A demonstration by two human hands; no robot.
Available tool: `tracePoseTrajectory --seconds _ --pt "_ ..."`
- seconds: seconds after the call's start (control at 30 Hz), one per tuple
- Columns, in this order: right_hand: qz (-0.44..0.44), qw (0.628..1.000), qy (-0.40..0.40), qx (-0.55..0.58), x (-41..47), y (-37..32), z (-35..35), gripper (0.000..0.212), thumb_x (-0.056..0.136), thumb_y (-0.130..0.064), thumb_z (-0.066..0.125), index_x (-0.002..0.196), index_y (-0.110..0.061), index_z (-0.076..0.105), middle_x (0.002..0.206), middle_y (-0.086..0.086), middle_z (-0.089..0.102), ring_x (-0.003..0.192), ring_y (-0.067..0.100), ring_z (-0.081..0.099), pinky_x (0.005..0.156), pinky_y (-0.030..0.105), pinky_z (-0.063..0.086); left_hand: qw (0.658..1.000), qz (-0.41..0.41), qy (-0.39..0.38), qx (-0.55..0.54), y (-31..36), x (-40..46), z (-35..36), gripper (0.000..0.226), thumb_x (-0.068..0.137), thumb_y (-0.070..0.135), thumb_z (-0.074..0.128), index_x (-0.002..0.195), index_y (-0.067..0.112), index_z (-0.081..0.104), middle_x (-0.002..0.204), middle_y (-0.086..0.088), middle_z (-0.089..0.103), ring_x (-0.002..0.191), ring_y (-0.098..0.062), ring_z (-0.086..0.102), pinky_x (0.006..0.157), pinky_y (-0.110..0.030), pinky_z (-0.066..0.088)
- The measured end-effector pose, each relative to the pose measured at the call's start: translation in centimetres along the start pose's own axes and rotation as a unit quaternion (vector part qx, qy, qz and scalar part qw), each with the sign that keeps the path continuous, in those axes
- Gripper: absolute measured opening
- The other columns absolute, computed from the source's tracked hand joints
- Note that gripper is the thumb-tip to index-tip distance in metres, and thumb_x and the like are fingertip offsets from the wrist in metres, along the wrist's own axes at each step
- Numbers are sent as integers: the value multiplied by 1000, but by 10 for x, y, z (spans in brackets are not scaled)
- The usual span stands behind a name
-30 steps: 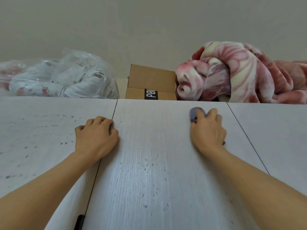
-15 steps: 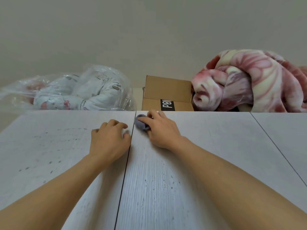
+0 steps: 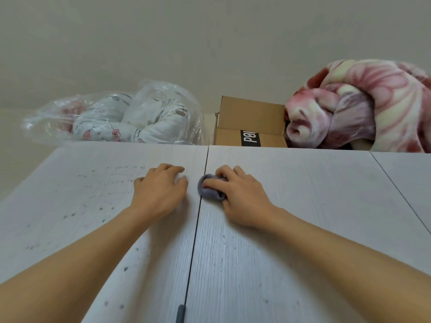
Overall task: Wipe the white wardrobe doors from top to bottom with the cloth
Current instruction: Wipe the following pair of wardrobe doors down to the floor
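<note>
White wardrobe doors fill the lower view: a left door [image 3: 70,206] speckled with dark spots and a middle door [image 3: 303,206], split by a dark seam. My right hand [image 3: 240,197] grips a bunched grey cloth [image 3: 208,190] and presses it on the middle door near its top left corner, just right of the seam. My left hand [image 3: 158,192] rests on the left door beside the seam with its fingers curled under, and it holds nothing.
On top of the wardrobe lie a clear plastic bag of white bedding [image 3: 130,117], a brown cardboard box [image 3: 249,127] and a rolled pink floral blanket [image 3: 363,106]. A third door [image 3: 415,178] begins at the right. A dark handle [image 3: 180,313] shows on the seam below.
My right hand has swept the cloth leftward along the top of the middle door, from its right part to the seam, then slightly down. My left hand stays on the left door.
</note>
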State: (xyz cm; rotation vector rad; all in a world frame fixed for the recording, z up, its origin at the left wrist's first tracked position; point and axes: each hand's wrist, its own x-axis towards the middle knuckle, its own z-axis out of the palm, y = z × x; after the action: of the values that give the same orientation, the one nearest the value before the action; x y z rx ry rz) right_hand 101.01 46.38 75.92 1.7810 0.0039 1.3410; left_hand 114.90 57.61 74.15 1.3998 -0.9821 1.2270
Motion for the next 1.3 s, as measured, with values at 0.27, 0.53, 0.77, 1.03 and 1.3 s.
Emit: tracePoseTrajectory --seconds 0.27,0.53,0.77,1.03,1.3 --pt "208 978 14 -10 21 28 -9 46 91 -10 43 131 -34 44 123 3 38 114 26 36 80 34 34 997 6 -53 47 -4 -29 0 43 96 27 38 139 24 39 145 2 34 133 -21 29 108 -46 22" --pt "-35 998 -36 45 -65 -8 -17 41 89 -16 47 124 -35 54 119 -4 48 100 17 44 73 26 28 997 24 -56 55 -4 -55 -10 45 96 28 40 141 24 37 147 3 32 134 -21 29 107 -44 25" --pt "251 967 39 33 -64 -3 -16 47 89 -6 46 129 -30 51 125 2 40 110 23 37 82 29 31 995 35 -80 53 9 -92 10 45 94 31 37 139 27 39 148 7 30 137 -17 21 110 -42 15" --pt "-51 995 -55 71 -127 -10 -33 35 88 -28 41 113 -30 65 110 4 55 93 24 52 72 30 39 990 75 -75 88 0 -112 20 61 86 40 29 145 26 32 153 1 25 141 -17 19 111 -44 14" --pt "119 990 39 60 -114 -46 -12 39 85 -6 57 117 -29 61 120 1 48 104 25 41 79 29 25 990 82 -89 78 -6 -106 14 48 96 37 40 143 29 35 153 3 28 140 -17 23 110 -46 17"
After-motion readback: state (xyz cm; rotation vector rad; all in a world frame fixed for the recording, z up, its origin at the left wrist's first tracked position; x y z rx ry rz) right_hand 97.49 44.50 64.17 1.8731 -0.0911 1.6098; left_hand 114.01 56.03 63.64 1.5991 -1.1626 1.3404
